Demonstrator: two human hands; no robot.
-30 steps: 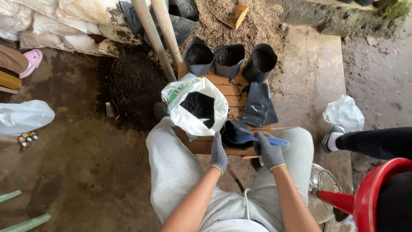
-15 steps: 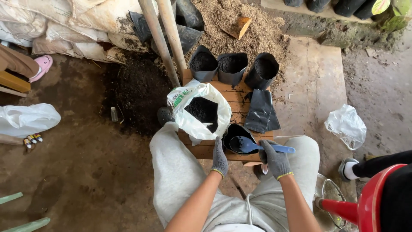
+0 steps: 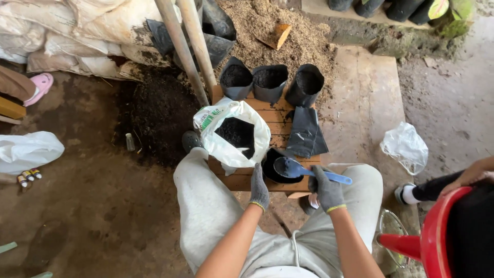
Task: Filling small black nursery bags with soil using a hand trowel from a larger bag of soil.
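My right hand (image 3: 326, 191), in a grey glove, grips the handle of a blue scoop (image 3: 303, 170). The scoop's bowl hangs over the open mouth of a black grow bag (image 3: 272, 171) on a wooden pallet (image 3: 242, 181). My gloved left hand (image 3: 259, 189) holds the near rim of that black bag. To its left stands a white sack (image 3: 221, 145), open, with dark soil (image 3: 236, 132) inside. Three filled black grow bags (image 3: 270, 82) stand upright in a row at the pallet's far edge. A flat stack of empty black bags (image 3: 305, 134) lies between them and the scoop.
Two wooden poles (image 3: 186, 49) lean at the far left of the pallet. A dark soil heap (image 3: 157, 110) lies left, sawdust (image 3: 267, 31) behind. Another person's leg (image 3: 432, 189) and a red watering can (image 3: 437, 234) are at the right. White plastic bags (image 3: 405, 146) lie on the ground.
The scoop has lifted and tilted over the black bag's mouth. The view shifted slightly, and the other person's leg and hand moved at the right.
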